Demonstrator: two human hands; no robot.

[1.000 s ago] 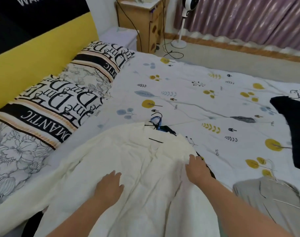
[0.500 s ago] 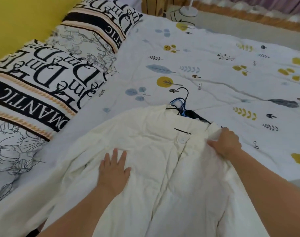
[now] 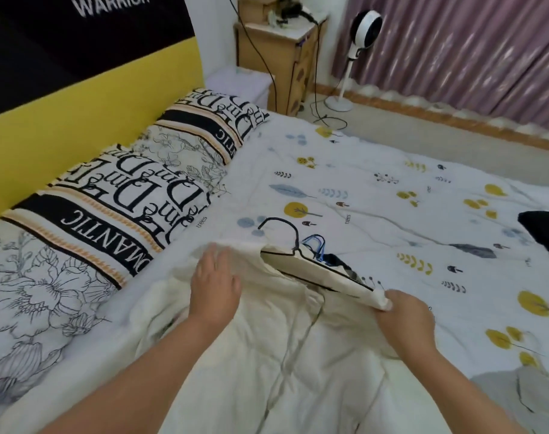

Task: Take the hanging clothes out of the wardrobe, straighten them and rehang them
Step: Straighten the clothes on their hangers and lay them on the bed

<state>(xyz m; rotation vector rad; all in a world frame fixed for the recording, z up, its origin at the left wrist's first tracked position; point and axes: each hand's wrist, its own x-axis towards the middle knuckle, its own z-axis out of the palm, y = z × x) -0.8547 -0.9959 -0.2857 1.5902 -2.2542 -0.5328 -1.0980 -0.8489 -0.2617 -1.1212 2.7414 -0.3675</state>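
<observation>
The cream shirt (image 3: 266, 355) lies spread on the bed (image 3: 376, 170), its black hanger (image 3: 285, 233) just beyond the collar. Right hand (image 3: 404, 314) pinches the shoulder edge and lifts it; left hand (image 3: 215, 280) rests flat, fingers straight, on the other shoulder. I'd pin with the flat palm and pull gently sideways so the hanger stays seated.

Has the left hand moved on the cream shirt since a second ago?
Yes. The left hand has slid up the cream shirt from mid-chest to the left shoulder, close to the black hanger, toward the pillows.
</observation>
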